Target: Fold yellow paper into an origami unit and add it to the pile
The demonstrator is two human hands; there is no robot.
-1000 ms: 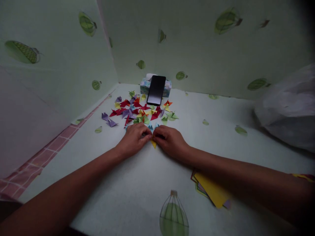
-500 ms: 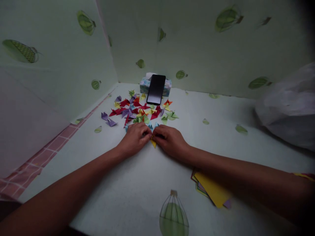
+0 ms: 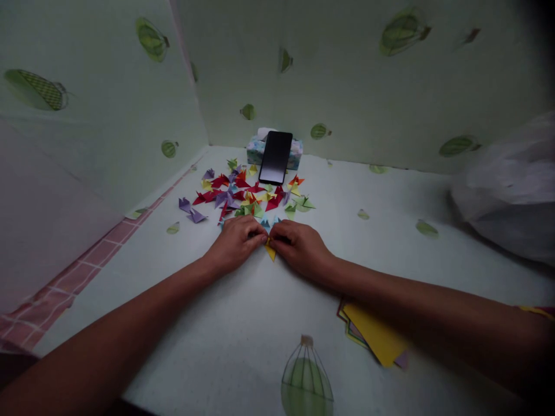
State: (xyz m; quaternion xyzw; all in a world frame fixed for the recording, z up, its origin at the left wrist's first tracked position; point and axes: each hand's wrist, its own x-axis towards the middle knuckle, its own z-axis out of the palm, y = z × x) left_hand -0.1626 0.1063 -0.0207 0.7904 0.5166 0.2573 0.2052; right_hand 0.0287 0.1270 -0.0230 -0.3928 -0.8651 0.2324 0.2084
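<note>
Between my two hands is a small piece of folded yellow paper (image 3: 271, 252), its pointed end showing below the fingertips. My left hand (image 3: 239, 241) pinches it from the left, thumb and fingers pressed together. From the other side my right hand (image 3: 301, 247) is closed on it too, and the fingers hide the paper's upper part. Just beyond the hands lies a heap of small folded paper birds (image 3: 225, 199) in red, purple, green, yellow, orange and blue.
A black phone (image 3: 276, 157) leans on a patterned tissue box (image 3: 254, 151) behind the heap. Under my right forearm lies a stack of coloured paper sheets (image 3: 375, 335), yellow on top. A whitish plastic bag (image 3: 511, 190) sits at the right, and papered walls (image 3: 347, 75) rise behind and at left.
Almost nothing differs. Both hands keep their pinch on the yellow paper in the same place, with only slight shifts of the fingers.
</note>
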